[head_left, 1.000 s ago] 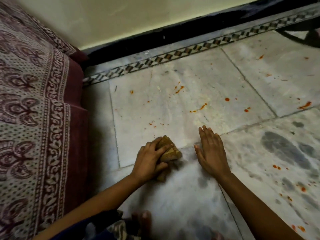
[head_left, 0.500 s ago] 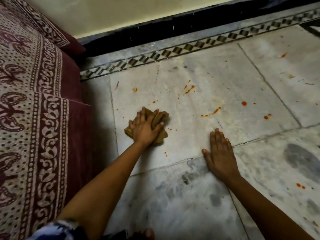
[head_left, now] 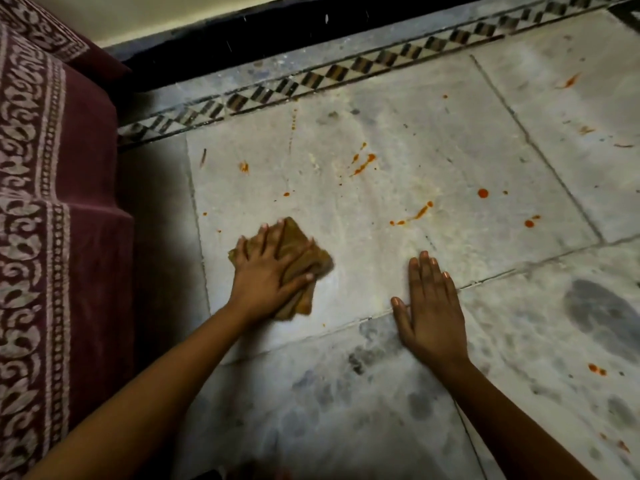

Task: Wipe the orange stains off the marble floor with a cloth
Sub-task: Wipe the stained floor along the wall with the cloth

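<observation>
Now, line by line:
Left hand: the left hand (head_left: pixel 268 273) lies palm down with fingers spread, pressing on the cloth rather than clutching it.
Cloth: a crumpled brown cloth (head_left: pixel 302 261) sits flat on the floor near the left edge of the big pale slab, its corners poking out past the fingers and under the wrist.
Right hand: the right hand (head_left: pixel 429 311) is open and flat, holding nothing, palm on the floor across the joint at the slab's near edge.
Floor: the marble floor (head_left: pixel 433 140) is pale with grey blotches nearer the person.
Stains: orange stains (head_left: pixel 414 214) dot the slab beyond both hands; more sit toward the right edge and near right corner.
Border: a checkered strip (head_left: pixel 311 81) runs along the far edge.
Bedding: patterned maroon fabric (head_left: pixel 52 202) fills the left side.
</observation>
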### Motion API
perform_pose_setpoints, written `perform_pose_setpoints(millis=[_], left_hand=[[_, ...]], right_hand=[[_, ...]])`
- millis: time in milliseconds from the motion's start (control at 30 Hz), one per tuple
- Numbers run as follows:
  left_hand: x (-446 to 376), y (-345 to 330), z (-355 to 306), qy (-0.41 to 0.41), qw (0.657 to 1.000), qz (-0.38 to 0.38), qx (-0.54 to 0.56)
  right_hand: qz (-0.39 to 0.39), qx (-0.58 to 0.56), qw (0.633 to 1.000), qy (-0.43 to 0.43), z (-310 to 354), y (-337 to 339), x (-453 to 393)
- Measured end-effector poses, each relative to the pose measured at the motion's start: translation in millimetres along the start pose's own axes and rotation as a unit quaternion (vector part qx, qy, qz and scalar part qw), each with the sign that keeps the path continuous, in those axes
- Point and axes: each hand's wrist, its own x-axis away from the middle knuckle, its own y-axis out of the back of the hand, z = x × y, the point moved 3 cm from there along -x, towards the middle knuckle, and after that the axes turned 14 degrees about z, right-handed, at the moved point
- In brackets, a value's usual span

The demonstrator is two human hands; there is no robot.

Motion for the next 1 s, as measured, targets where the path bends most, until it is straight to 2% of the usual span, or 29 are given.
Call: perform_pose_setpoints(millis=[67, 133, 267, 367, 433, 500, 567, 633, 700, 767, 867, 933, 1000], left_hand=[[-25.2, 11.3, -10.6, 0.039, 0.999, 0.002, 0.023], [-43.7, 14.6, -29.7, 0.04, 0.999, 0.017, 0.021], [-16.4, -3.2, -72.1, -0.099, 0.994, 0.019, -0.049], [30.3, -20.8, -55.2, -0.159, 0.985, -0.012, -0.068], [42.4, -18.3, -21.2, -0.126, 0.99, -0.017, -0.054], [29.4, -6.5, 7.0, -0.049, 0.999, -0.002, -0.022], [-0.1, 8.5, 14.1, 0.035, 0.999, 0.01, 0.009], [-28.9, 16.2, -2.2, 0.065, 0.998, 0.018, 0.021], [-39.5, 13.4, -33.8, 0.024, 1.0, 0.02, 0.002], [-21.3, 0.6, -65.0, -0.054, 0.998, 0.013, -0.033], [27.6, -21.4, -65.3, -0.133, 0.989, -0.001, -0.063], [45.5, -24.2, -32.1, -0.13, 0.99, -0.015, -0.053], [41.9, -15.2, 6.7, -0.079, 0.996, -0.009, -0.027]], right_hand=[[0.004, 0.0, 1.0, -0.003, -1.0, -0.5, 0.6], [0.007, 0.001, 1.0, -0.005, -1.1, -0.4, 0.8], [0.011, 0.001, 1.0, -0.002, -1.1, 0.6, 1.3], [0.006, -0.001, 1.0, 0.0, -0.8, 2.2, 0.1], [0.003, -0.003, 1.0, 0.0, -0.5, 1.5, 0.4], [-0.001, -0.004, 1.0, 0.001, -0.9, 0.1, 1.4], [0.001, -0.006, 1.0, 0.002, -0.9, 0.3, 1.4], [0.006, -0.004, 1.0, 0.001, -0.4, 1.0, 1.4], [0.008, -0.002, 1.0, 0.0, -0.7, 1.5, 0.9], [0.01, -0.001, 1.0, 0.001, -1.1, 2.0, 1.0], [0.008, -0.004, 1.0, 0.001, -0.7, 2.4, 1.2], [0.007, -0.006, 1.0, 0.0, -0.5, 3.2, 1.2], [0.008, 0.0, 1.0, -0.001, 0.4, 3.0, 1.6]])
